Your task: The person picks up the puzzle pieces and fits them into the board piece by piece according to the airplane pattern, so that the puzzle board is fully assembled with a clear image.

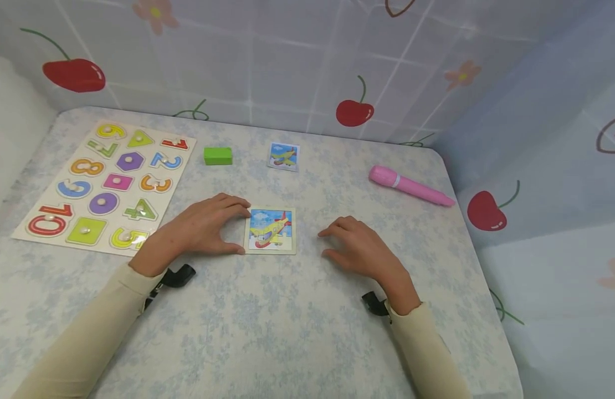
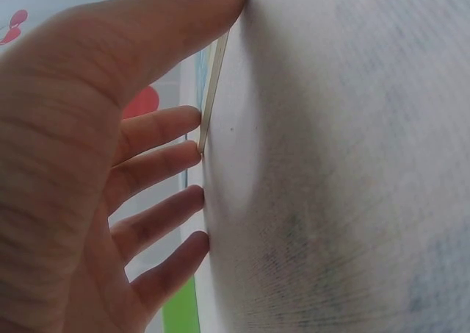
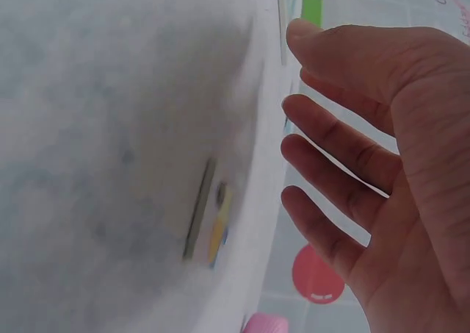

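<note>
A small square jigsaw puzzle (image 1: 271, 227) with a yellow airplane picture and a pale frame lies flat on the table. Its lower right part shows a white patch. My left hand (image 1: 208, 224) holds the puzzle by its left side, thumb at the near corner and fingertips at the far one. In the left wrist view, thumb and fingertips meet the thin frame (image 2: 213, 76). To the right of the puzzle, apart from it, hovers my right hand (image 1: 359, 246) with loosely bent fingers around nothing. Near it in the right wrist view is a small blurred yellow-and-grey piece (image 3: 209, 215), unseen from the head.
A number-and-shape peg board (image 1: 160, 220) lies at the left. Behind the puzzle are a green block (image 1: 218, 156) and a small airplane picture card (image 1: 283, 157). A pink microphone-shaped pen (image 1: 412, 186) rests at the right. A cherry-print curtain (image 1: 287, 66) borders the table's back.
</note>
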